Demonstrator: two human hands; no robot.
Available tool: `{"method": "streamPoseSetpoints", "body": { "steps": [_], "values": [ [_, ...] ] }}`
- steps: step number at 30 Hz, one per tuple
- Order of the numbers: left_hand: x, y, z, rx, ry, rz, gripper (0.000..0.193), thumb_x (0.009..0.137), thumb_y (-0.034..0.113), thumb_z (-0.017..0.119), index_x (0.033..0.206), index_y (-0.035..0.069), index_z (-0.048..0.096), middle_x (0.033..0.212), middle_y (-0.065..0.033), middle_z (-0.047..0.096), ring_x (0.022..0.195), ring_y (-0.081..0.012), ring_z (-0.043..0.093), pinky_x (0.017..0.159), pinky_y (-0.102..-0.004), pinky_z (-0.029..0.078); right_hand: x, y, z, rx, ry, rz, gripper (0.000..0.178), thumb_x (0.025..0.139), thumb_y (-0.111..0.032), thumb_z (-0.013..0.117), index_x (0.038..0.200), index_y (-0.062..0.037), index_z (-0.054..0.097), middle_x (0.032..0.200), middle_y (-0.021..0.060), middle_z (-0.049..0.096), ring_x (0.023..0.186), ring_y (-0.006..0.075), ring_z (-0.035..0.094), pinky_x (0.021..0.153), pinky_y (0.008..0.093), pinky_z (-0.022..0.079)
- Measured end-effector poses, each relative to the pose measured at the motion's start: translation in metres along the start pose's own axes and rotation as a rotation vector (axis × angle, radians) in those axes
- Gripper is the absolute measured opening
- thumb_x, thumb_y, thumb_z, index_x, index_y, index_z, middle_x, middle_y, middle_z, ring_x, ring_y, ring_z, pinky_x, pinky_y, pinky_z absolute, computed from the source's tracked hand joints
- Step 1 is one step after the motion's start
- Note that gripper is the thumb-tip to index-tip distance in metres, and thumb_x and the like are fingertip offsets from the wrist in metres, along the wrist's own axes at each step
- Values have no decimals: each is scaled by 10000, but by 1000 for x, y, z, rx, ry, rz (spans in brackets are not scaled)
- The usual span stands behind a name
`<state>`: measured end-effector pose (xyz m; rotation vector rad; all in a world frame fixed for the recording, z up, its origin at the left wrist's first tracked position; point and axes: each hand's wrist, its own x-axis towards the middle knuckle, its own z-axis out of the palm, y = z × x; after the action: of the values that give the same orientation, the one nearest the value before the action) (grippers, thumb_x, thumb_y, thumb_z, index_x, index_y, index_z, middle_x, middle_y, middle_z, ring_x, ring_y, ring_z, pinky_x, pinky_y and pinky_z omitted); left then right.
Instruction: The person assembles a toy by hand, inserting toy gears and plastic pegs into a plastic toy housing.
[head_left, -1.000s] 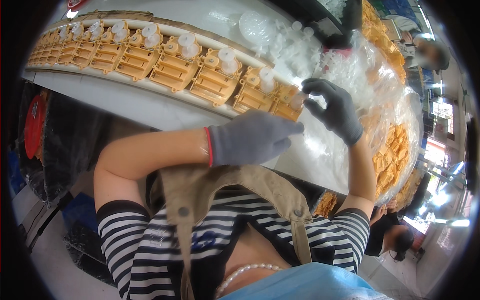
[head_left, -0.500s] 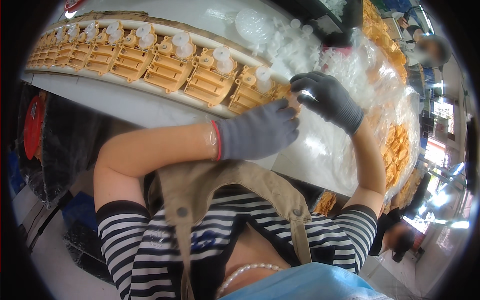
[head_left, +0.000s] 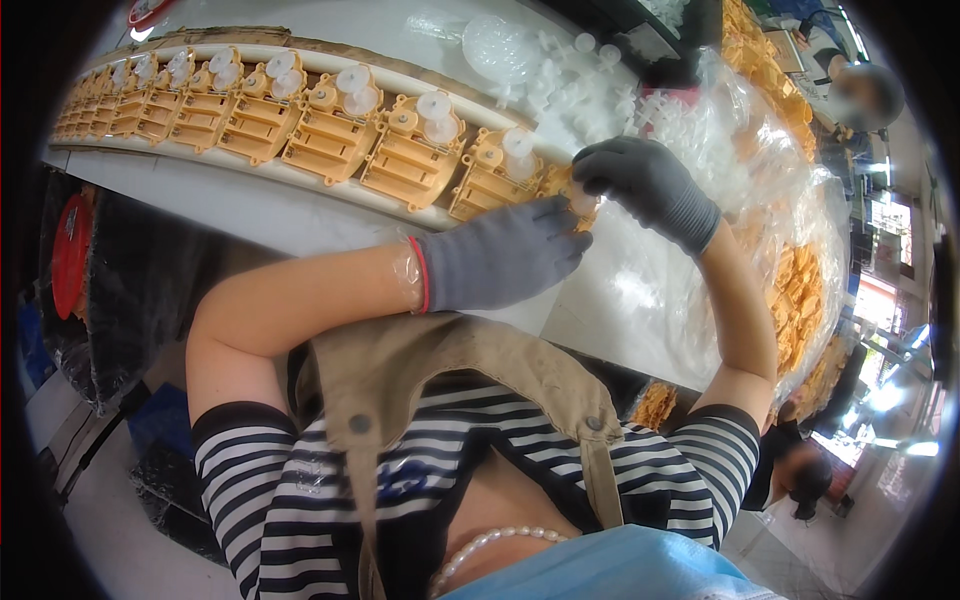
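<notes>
At the right end of a long row of yellow plastic housings, my gloved left hand (head_left: 505, 258) grips the last yellow plastic housing (head_left: 557, 183), which it largely covers. My gloved right hand (head_left: 648, 188) bends over the same piece with thumb and fingers pinched on a small translucent white plastic gear (head_left: 582, 200). Its lower side is hidden between the hands. Just left of them sits another yellow housing (head_left: 483, 185), with a pair of white gears (head_left: 518, 145) on its upper right corner. The others in the row carry similar white gears.
The row stands on a curved track with a pale rail (head_left: 400, 205). Loose white gears (head_left: 575, 95) lie behind my hands. On the right a clear plastic bag (head_left: 740, 150) lies beside heaped yellow parts (head_left: 797, 310). Other people are at the far right.
The row of housings and my left hand have shifted slightly left. My right hand has come a little left and lower, and the white gear shows under its fingertips.
</notes>
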<state>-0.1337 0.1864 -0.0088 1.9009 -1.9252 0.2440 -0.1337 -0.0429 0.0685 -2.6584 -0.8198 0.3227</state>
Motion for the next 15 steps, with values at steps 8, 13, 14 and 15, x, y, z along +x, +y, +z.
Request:
{"method": "streamPoseSetpoints", "body": {
  "steps": [8, 13, 14, 15],
  "values": [
    [-1, -5, -6, -3, -57, 17, 309, 883, 169, 509, 1159, 61, 596, 1272, -108, 556, 1211, -262, 509, 1092, -383, 366, -8, -9, -12, 244, 158, 221, 168, 850, -25, 622, 1002, -34, 694, 994, 84, 685, 855, 217, 655, 770, 313, 533],
    [-3, -7, -20, -39, -50, 32, 278, 886, 152, 507, 1128, 70, 616, 1260, -110, 571, 1210, -272, 522, 1101, -395, 364, -13, 3, -24, 159, 385, 432, 157, 910, -61, 608, 1038, -18, 689, 961, 88, 701, 838, 156, 651, 790, 294, 508],
    [-3, -3, -21, -16, -59, 29, 278, 886, 152, 507, 1128, 70, 616, 1260, -110, 571, 1210, -272, 522, 1101, -395, 364, -18, 7, -19, 160, 402, 413, 157, 910, -61, 608, 1038, -18, 689, 961, 88, 701, 838, 156, 651, 790, 294, 508],
    [-2, -2, -20, -4, -17, 85, 254, 882, 149, 520, 1097, 73, 632, 1243, -108, 583, 1197, -273, 535, 1083, -395, 388, -19, 15, -14, 174, 437, 390, 153, 896, -92, 633, 1017, -20, 695, 925, 93, 694, 802, 165, 644, 758, 295, 507]
  ]
}}
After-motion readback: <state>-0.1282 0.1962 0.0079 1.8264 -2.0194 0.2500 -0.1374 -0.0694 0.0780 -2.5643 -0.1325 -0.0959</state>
